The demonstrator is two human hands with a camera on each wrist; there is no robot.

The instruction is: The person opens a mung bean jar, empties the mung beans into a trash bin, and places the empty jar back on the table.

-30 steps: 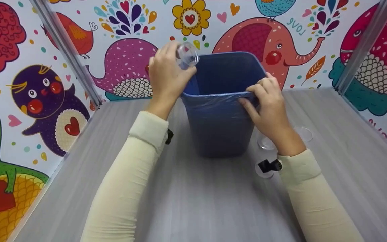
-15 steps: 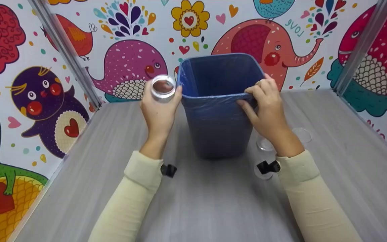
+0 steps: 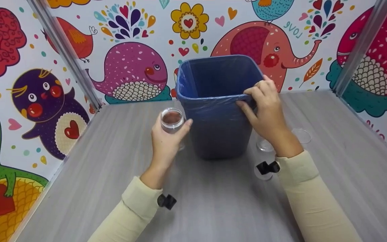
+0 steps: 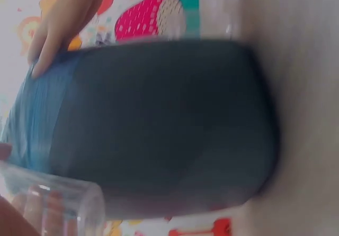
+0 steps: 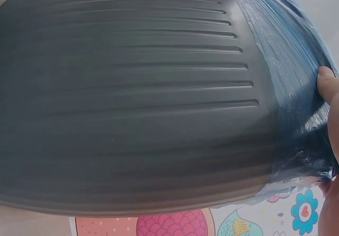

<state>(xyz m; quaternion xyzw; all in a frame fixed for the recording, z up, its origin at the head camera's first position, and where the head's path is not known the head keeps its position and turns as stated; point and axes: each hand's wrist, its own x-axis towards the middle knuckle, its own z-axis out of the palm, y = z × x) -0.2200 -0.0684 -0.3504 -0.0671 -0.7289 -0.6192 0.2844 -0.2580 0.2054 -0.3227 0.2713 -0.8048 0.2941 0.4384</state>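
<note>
A clear plastic jar (image 3: pixel 172 125) with its round mouth facing up is gripped by my left hand (image 3: pixel 164 143), just left of the bin; fingers show through its wall in the left wrist view. The dark trash bin (image 3: pixel 218 134) stands upright on the table, its rim wrapped by a thin blue bag (image 3: pixel 210 102). At the bin's near right corner, my right hand (image 3: pixel 267 109) pinches the bagged rim, thumb outside and fingers over the edge. In the right wrist view the blue bag (image 5: pixel 294 72) lies over the ribbed bin side (image 5: pixel 132 88). The bin's bottom inside is hidden.
Right of the bin, partly behind the right arm, lie a clear round container (image 3: pixel 264 145), a thin clear disc (image 3: pixel 302 135) and another round clear piece (image 3: pixel 262 174). Printed wall panels (image 3: pixel 136 70) and metal posts (image 3: pixel 64 53) bound the grey table (image 3: pixel 213 201).
My left hand has come from the bin's left rim down to its left side. The jar, tilted toward the bin before, is now mouth up. The right hand has stayed on the rim.
</note>
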